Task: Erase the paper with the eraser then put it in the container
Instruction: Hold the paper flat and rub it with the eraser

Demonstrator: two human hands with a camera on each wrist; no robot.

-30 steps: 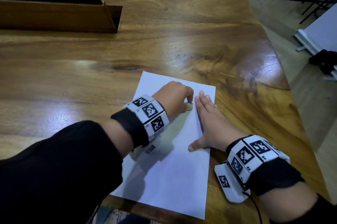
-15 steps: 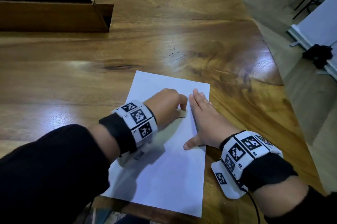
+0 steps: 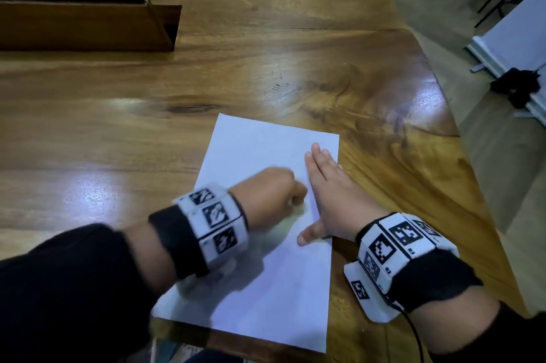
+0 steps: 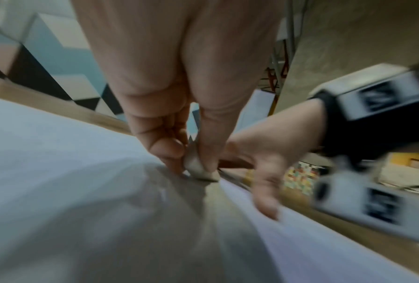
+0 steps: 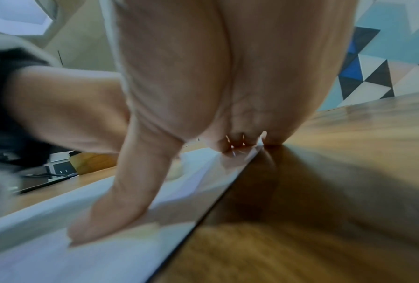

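Paper (image 3: pixel 260 244) lay flat on the wooden table (image 3: pixel 118 132), a white sheet near the table's 6 o'clock edge, its long sides running slightly toward 1 o'clock. Both hands were on it.

The left hand (image 3: pixel 273 195) was curled into a loose fist at the middle of the sheet, blurred in the head view. The left wrist view showed what it held: a small pale eraser (image 4: pixel 198 168), pinched between the thumb and the curled fingers (image 4: pixel 166 151), with its lower end touching the paper (image 4: pixel 58 172). The remaining fingers were folded in behind the pinch.

The right hand (image 3: pixel 331 194) lay palm down at the sheet's 3 o'clock edge, just beside the left fist but not clearly touching it. Its four fingers were straight and pressed together, pointing toward 11 o'clock, while the thumb stuck out toward 8 o'clock, flat on the sheet. In the right wrist view the thumb (image 5: pixel 121 201) pressed the paper (image 5: pixel 106 258) and the palm straddled the sheet's edge, partly over bare wood.

An open wooden container (image 3: pixel 88 22) stood at 10 o'clock, near the table's far corner and well apart from the sheet and both hands. Each wrist wore a white band with black square markers over a black cuff.
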